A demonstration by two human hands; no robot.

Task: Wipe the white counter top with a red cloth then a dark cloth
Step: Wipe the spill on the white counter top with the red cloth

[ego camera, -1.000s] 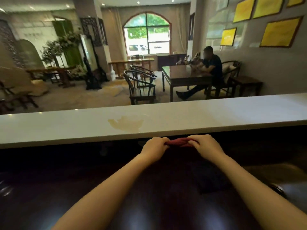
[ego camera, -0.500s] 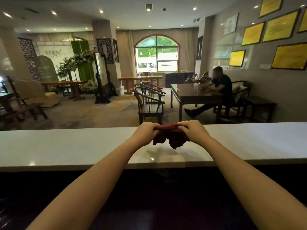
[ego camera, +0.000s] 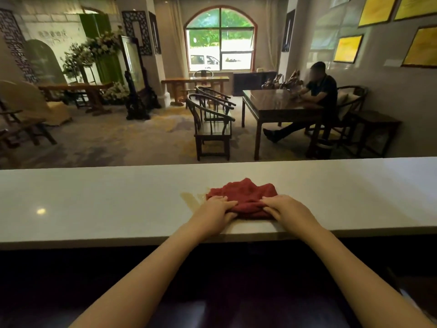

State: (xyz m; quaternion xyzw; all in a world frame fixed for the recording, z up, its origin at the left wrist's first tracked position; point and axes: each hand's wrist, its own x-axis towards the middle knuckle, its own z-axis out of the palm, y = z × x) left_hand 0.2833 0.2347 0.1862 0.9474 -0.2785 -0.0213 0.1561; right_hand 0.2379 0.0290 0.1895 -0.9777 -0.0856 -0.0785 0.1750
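The red cloth (ego camera: 243, 195) lies bunched on the white counter top (ego camera: 94, 204), near its front edge. My left hand (ego camera: 216, 210) rests on the cloth's near left corner, fingers pressing it down. My right hand (ego camera: 287, 210) holds down the near right corner. A yellowish spill (ego camera: 190, 198) shows on the counter just left of the cloth, partly under it. No dark cloth is in view.
Below the counter's front edge lies a dark lower surface (ego camera: 224, 292). Beyond the counter is a room with wooden chairs (ego camera: 210, 124), a dark table (ego camera: 281, 107) and a seated person (ego camera: 316, 95) at the right.
Both hands lifted the red cloth from below the counter edge and set it down on the counter over the spill. The fingers now press it flat instead of gripping it in the air.
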